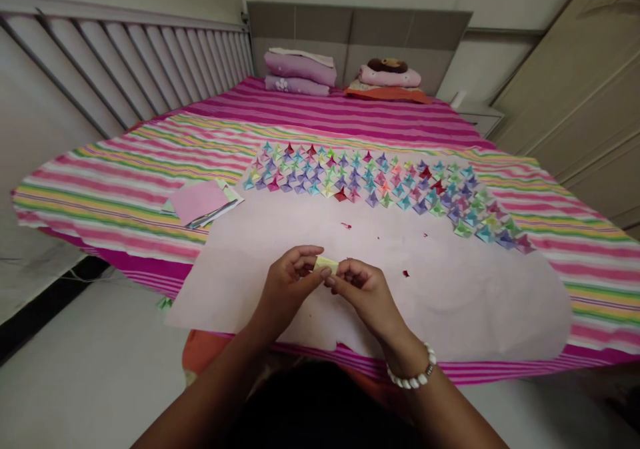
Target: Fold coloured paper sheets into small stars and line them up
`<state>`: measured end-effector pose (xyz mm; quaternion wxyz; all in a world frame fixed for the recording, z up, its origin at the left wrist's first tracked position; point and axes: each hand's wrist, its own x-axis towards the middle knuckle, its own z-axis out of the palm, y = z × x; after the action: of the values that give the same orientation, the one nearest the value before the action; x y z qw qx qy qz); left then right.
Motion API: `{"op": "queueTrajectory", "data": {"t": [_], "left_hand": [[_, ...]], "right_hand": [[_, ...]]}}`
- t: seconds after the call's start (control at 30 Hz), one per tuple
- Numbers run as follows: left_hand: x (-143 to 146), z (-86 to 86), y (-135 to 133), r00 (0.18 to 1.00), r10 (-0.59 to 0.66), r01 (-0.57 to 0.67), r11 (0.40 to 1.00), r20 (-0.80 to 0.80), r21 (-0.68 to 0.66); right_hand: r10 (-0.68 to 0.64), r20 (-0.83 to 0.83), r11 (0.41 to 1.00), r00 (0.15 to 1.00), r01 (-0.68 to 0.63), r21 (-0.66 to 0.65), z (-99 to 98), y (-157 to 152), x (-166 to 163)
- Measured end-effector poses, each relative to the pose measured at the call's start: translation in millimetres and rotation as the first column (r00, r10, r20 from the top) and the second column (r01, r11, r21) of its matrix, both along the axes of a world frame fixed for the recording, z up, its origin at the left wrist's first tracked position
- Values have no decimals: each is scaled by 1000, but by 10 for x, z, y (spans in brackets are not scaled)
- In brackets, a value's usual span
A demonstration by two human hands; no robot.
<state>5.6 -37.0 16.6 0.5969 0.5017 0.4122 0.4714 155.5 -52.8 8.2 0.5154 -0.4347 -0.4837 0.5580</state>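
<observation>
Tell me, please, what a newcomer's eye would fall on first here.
Probably the rows of colorful folded papers along the far part of the pale sheet on the striped bed. Nearer the viewer, the left hand and right hand pinch a small yellow paper between them.

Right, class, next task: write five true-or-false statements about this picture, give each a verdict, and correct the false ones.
1. The left hand and right hand both hold the yellow paper. True.
2. The bracelet is on the left wrist. False: the bracelet is on the right wrist.
3. The top sheet of the stack is pink. True.
4. The folded shapes are all one colour. False: the folded shapes come in several colours.
5. The purple pile is by the headboard. True.
</observation>
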Motion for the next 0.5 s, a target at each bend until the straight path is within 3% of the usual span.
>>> {"op": "queueTrajectory", "data": {"t": [0.17, 0.37, 0.5], "left_hand": [[4, 2, 23, 1000, -9, 9, 1000, -18, 14], [1, -22, 22, 993, -79, 80, 997, 86, -14], [73, -30, 9, 998, 25, -23, 999, -50, 22]], "right_hand": [[-22, 17, 1000, 1000, 22, 2, -19, -25, -19], [77, 40, 997, 996, -76, -13, -27, -22, -34], [41, 6, 999, 999, -41, 1, -52, -12, -61]]}}
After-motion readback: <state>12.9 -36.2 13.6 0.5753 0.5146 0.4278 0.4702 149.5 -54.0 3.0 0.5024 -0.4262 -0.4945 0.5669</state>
